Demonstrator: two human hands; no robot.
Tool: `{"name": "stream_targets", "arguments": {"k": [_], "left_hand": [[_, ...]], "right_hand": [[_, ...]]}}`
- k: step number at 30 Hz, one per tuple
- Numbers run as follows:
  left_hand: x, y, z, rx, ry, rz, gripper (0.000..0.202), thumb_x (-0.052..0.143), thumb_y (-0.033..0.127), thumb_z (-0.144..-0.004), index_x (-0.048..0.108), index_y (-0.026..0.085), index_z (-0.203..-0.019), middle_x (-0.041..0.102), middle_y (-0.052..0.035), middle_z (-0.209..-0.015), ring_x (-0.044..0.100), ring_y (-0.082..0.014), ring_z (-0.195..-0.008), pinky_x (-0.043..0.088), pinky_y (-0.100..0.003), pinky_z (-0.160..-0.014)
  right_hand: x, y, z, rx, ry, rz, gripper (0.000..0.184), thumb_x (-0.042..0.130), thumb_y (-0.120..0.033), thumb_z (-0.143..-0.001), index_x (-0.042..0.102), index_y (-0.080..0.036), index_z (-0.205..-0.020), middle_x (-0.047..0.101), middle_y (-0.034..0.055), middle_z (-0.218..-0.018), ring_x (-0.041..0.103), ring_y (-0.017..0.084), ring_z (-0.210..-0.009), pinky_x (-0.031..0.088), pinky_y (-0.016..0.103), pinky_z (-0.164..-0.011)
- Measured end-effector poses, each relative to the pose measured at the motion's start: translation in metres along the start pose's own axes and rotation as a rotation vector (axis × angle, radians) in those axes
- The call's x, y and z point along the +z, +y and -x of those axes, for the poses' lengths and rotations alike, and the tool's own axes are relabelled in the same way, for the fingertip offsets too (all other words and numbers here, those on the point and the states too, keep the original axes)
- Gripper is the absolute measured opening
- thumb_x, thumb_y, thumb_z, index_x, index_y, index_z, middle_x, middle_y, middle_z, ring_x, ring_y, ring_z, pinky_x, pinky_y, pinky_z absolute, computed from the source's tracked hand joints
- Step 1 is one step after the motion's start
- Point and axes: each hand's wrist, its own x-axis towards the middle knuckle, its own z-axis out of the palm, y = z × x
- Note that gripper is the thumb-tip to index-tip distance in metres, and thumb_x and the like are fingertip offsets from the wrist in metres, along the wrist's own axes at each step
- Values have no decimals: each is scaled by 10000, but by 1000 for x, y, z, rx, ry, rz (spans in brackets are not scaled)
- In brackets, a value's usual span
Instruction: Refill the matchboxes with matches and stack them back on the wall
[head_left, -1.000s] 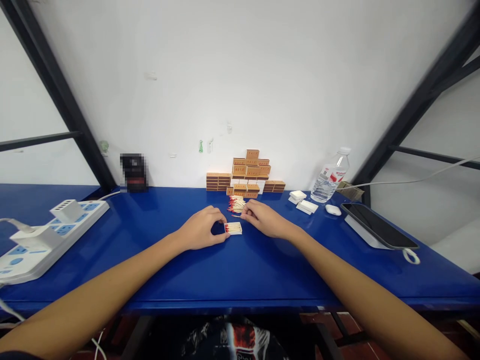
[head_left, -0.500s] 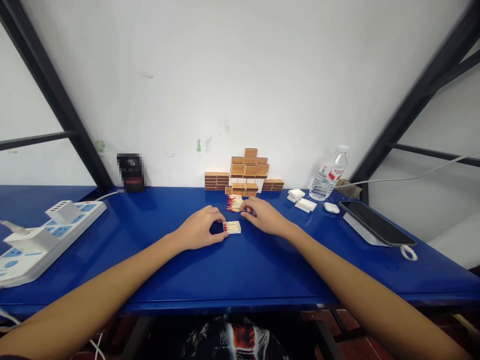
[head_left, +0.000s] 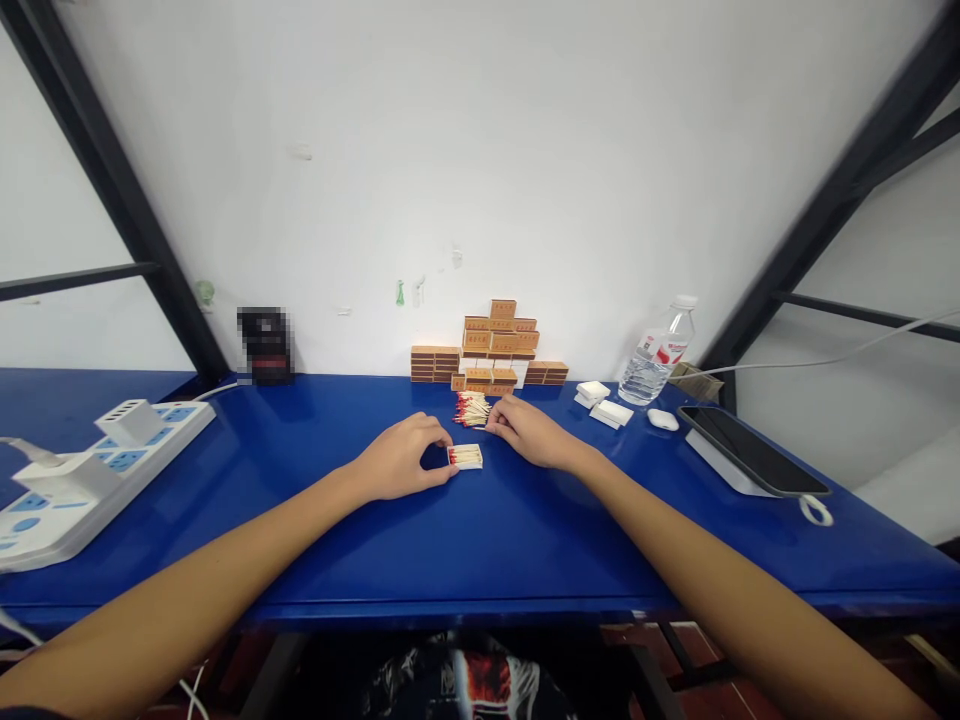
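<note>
A small open matchbox tray (head_left: pixel 466 457) filled with red-tipped matches lies on the blue table (head_left: pixel 480 540). My left hand (head_left: pixel 401 456) curls around the tray's left end, thumb and fingers gripping it. A loose heap of matches (head_left: pixel 472 408) lies just behind the tray. My right hand (head_left: pixel 529 430) rests at the heap's right edge with its fingertips pinched together on the matches; what they hold is too small to see.
Stacked brown matchboxes (head_left: pixel 495 345) stand against the wall. White inner trays (head_left: pixel 606 405), a water bottle (head_left: pixel 658 355), an earbud case (head_left: pixel 663 419) and a phone on a stand (head_left: pixel 754 455) are at the right. A white power strip (head_left: pixel 90 470) lies at the left.
My right hand has shifted slightly back toward the match heap. My left hand and the tray have stayed in place.
</note>
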Motion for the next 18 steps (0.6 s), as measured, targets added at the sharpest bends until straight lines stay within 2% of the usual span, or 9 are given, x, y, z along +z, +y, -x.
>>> {"name": "stream_targets", "arguments": {"k": [3, 9, 14, 18], "left_hand": [[0, 0, 0, -5, -5, 4, 231, 706, 411, -901, 692, 215, -1022, 685, -51, -974, 613, -236, -946, 505, -365, -845], [1, -1, -1, 4, 4, 20, 240, 691, 434, -908, 695, 214, -1003, 689, -64, -979, 619, -244, -952, 506, -378, -861], [0, 0, -1, 1, 0, 22, 238, 695, 427, -907, 698, 218, -1020, 691, -61, -986, 616, -242, -951, 505, -377, -860], [0, 0, -1, -3, -3, 9, 228, 701, 420, -908, 695, 220, -1019, 688, -54, -979, 614, -239, -947, 503, -367, -852]], "right_hand": [[-1, -18, 5, -51, 29, -54, 122, 551, -229, -1021, 604, -167, -931, 581, 58, -955, 554, 175, -843, 444, 301, -786], [2, -41, 9, -117, -52, -77, 92, 592, -184, -983, 632, -177, -901, 571, 46, -950, 542, 175, -865, 427, 292, -773], [-3, -34, 8, -113, -7, -72, 112, 589, -200, -985, 656, -178, -897, 566, 36, -915, 541, 161, -809, 414, 276, -734], [0, -16, 4, -31, 59, 6, 113, 573, -221, -1002, 663, -176, -951, 581, 36, -909, 539, 156, -777, 396, 275, -722]]}}
